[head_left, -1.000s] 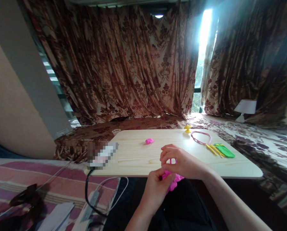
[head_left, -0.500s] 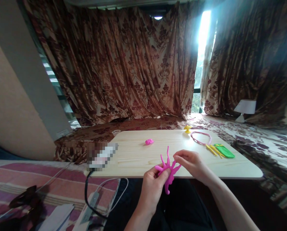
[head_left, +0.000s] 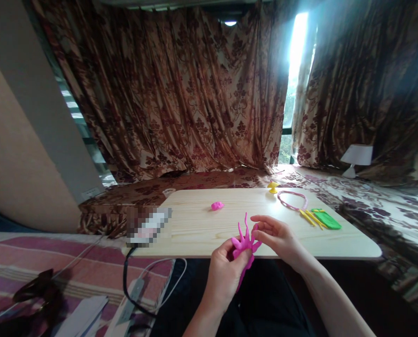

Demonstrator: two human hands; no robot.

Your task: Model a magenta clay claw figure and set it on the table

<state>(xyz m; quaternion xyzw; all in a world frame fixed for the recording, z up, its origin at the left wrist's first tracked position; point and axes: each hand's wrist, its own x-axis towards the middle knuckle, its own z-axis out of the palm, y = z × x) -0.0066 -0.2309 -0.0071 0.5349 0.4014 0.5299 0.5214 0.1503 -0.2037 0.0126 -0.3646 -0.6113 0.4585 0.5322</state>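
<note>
My left hand [head_left: 224,271] is closed around a bright pink rubbery toy with several thin limbs [head_left: 244,245], held just in front of the near edge of the pale wooden table [head_left: 201,224]. One limb hangs down below my fingers, others stick up. My right hand [head_left: 278,236] pinches one of the toy's upper limbs between thumb and fingers. Both hands hover over my dark lap.
On the table lie a small pink piece [head_left: 217,205], a yellow suction-cup piece [head_left: 273,186], a pink cord loop [head_left: 293,200], yellow sticks [head_left: 312,218] and a green flat piece [head_left: 326,220]. A black cable [head_left: 126,276] hangs at the left. Curtains stand behind; a small lamp [head_left: 356,158] sits far right.
A second ago my right hand covered the toy; it has since drawn back to the right, leaving the limbs standing free. My left hand has turned the toy slightly.
</note>
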